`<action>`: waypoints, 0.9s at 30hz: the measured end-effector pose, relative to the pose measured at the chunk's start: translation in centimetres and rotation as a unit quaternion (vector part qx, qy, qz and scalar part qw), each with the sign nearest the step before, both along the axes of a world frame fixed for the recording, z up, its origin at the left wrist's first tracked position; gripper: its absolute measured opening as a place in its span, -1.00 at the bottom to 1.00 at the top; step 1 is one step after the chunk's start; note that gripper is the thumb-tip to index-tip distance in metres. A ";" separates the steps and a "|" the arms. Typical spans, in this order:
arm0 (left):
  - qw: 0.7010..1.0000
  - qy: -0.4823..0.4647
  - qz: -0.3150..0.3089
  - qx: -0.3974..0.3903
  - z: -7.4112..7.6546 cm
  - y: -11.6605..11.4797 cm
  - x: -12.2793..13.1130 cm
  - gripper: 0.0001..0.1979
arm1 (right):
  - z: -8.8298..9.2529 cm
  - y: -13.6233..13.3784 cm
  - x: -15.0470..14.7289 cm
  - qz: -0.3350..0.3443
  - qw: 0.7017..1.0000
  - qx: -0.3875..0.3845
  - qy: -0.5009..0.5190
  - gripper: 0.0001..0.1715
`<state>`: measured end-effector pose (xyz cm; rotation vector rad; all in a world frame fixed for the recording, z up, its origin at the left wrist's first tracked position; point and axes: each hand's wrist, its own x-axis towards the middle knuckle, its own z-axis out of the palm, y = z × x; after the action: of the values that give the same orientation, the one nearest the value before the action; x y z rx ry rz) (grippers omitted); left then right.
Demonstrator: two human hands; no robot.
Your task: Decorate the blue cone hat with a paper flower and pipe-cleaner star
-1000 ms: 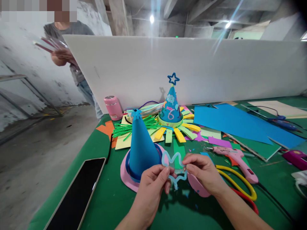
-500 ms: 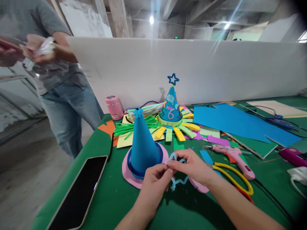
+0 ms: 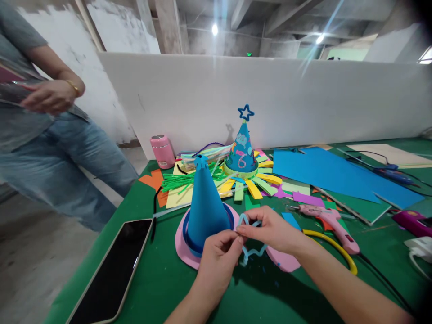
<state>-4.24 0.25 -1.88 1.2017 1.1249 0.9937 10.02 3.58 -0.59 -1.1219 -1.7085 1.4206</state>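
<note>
My left hand (image 3: 221, 258) and my right hand (image 3: 265, 229) are closed in pinches, meeting on a light blue pipe cleaner (image 3: 254, 253). It is bent into zigzag points like part of a star; my fingers cover some of it. Just left of them a plain blue cone hat (image 3: 206, 211), its top cut into small tabs, stands on a pink brim (image 3: 182, 252). Another pink piece (image 3: 283, 260) lies partly under my right hand. Behind is a decorated blue party hat (image 3: 241, 150) with a "6", a dark blue star on top and yellow and green strips around its base.
A phone (image 3: 113, 270) lies at the left edge, and green pipe cleaners (image 3: 178, 181) lie behind the cone. To the right are a pink glue gun (image 3: 332, 218), a yellow scissor handle (image 3: 337, 245) and blue sheets (image 3: 324, 173). A pink container (image 3: 162, 151) stands at the back. A person (image 3: 50, 112) stands at left.
The person at left has shifted further left. Pale thin strips now show beside and behind the blue cone, which sits slightly further right. My hands keep nearly the same pinch on the pipe cleaner.
</note>
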 end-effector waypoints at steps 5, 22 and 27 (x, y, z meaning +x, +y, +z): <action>1.000 0.012 -0.007 0.016 -0.2 -0.1 0.0 -0.77 | 0.2 -0.1 0.0 0.002 0.999 0.012 -0.032 -0.78; 0.999 -0.038 0.023 -0.027 -1.0 0.0 0.3 -0.78 | 0.3 0.0 0.2 -0.045 0.999 0.006 0.006 -0.78; 0.993 -0.092 0.050 -0.055 -1.3 0.0 0.4 -0.83 | 0.4 0.0 0.9 -0.156 0.986 -0.023 0.051 -0.71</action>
<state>-3.82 0.22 -3.22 0.9539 1.0871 1.0821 10.96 3.56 -0.19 -1.2566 -1.3662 1.3020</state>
